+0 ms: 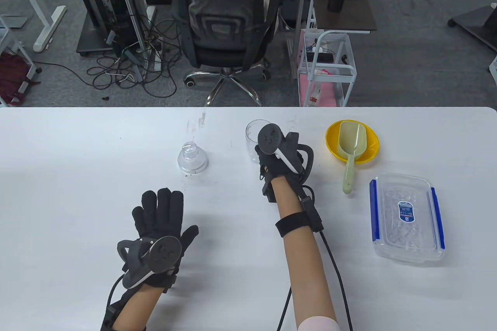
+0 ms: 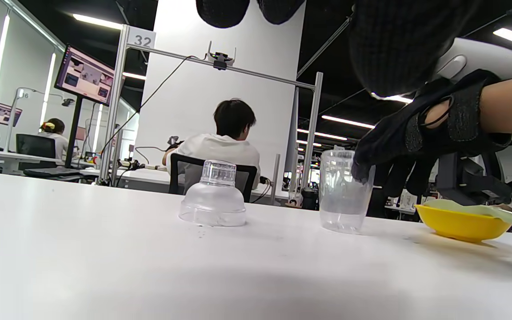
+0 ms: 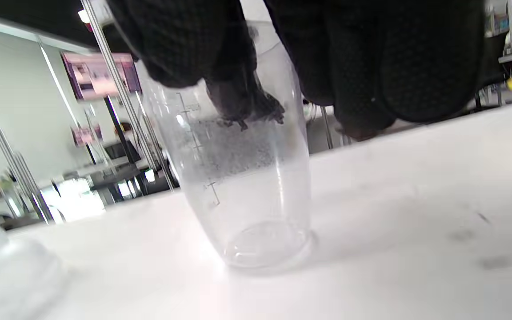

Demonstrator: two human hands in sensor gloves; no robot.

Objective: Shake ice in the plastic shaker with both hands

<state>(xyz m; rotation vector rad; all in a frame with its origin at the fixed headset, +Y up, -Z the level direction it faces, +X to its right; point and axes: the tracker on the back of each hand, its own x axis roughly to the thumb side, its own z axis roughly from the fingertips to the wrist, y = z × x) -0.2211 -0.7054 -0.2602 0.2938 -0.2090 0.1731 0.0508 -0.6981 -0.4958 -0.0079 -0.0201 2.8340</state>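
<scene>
A: Table view first, nearest the bottom edge: what is the left hand (image 1: 163, 226) doing?

B: It lies flat on the white worktop (image 1: 77, 191), fingers straight and spread, holding nothing.

A: And the right hand (image 1: 277, 156)?

B: Farther in, it reaches the clear plastic shaker cup (image 1: 254, 139). In the right wrist view its fingers (image 3: 371, 66) curl round the upper wall of the cup (image 3: 242, 178), thumb on one side. The cup stands upright on the worktop, with no lid on.

A: Where is the lid?

B: The clear domed shaker lid (image 1: 191, 157) stands apart, to the cup's left. On the right a lidded box of ice (image 1: 405, 218) with blue clips sits nearer, and beyond it a pale green scoop (image 1: 351, 152) rests in a yellow bowl (image 1: 372, 141).
</scene>
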